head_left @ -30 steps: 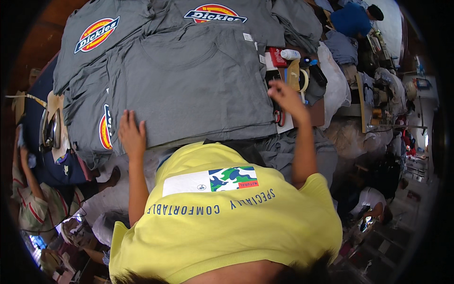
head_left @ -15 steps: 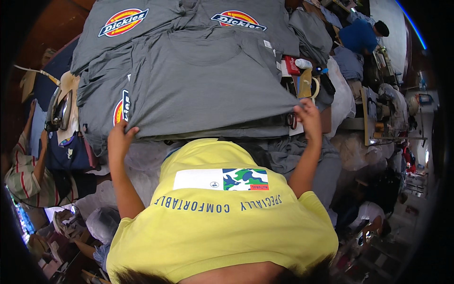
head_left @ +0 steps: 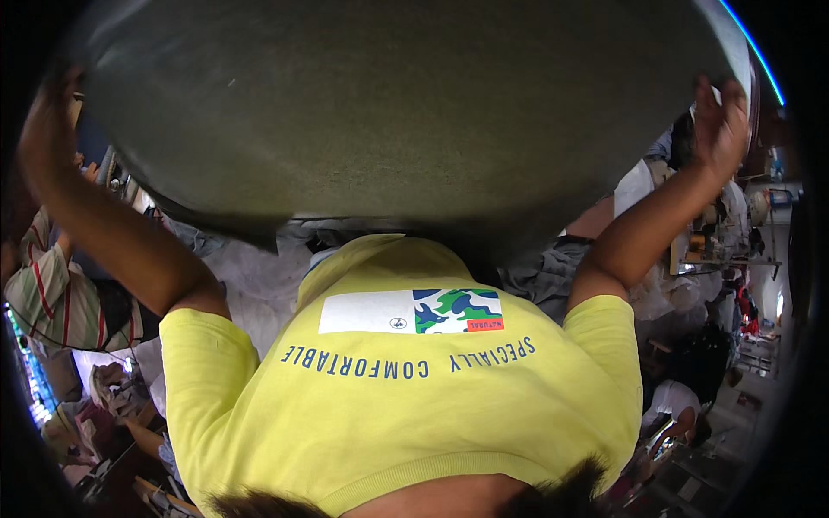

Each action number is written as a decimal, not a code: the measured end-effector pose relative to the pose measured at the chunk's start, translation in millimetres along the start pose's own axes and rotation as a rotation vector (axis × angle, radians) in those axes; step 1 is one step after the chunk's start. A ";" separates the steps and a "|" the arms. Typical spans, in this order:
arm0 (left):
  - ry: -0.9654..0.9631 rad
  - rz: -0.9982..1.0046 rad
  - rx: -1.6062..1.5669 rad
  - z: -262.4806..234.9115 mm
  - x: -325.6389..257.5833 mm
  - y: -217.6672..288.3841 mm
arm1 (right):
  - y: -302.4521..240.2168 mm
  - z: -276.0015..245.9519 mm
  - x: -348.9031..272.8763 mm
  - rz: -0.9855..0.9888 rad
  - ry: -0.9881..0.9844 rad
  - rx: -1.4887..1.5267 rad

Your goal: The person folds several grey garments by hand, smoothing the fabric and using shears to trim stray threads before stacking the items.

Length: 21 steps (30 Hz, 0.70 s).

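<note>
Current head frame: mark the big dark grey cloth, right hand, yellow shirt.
Dark grey cloth (head_left: 389,112): head view, middle of its visible face.
Right hand (head_left: 722,129): head view, middle of the hand.
Yellow shirt (head_left: 414,419): head view, plain fabric of the upper chest.

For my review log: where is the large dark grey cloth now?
In the head view, the large dark grey cloth fills the upper middle, between the left hand and right hand, above the yellow short-sleeved shirt.
</note>
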<state>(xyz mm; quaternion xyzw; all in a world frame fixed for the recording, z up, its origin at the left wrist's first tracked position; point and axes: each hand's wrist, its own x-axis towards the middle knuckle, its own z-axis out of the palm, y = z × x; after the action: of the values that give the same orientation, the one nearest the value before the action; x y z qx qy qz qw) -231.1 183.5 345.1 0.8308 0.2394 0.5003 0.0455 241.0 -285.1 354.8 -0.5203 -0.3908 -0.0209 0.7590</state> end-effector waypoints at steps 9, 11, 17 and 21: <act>-0.067 -0.269 -0.337 232.4 -9.0 -77.5 | 212.1 32.2 4.2 0.232 0.084 -0.362; 0.066 -0.005 0.034 272.6 -62.2 -151.5 | 246.5 51.6 -30.1 0.026 -0.006 -0.491; -0.566 -0.421 -0.221 221.1 -226.9 -74.3 | 223.8 2.1 -205.8 0.643 -0.216 -0.541; -0.467 -0.923 -0.371 167.4 -305.1 -62.5 | 193.3 -22.9 -290.2 0.939 -0.038 -0.430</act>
<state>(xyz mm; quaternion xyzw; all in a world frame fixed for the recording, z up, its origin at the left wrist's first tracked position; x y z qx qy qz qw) -227.6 130.7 -4.5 0.7064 0.4703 0.2646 0.4581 137.6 -323.9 23.3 -0.7841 -0.1156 0.2518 0.5554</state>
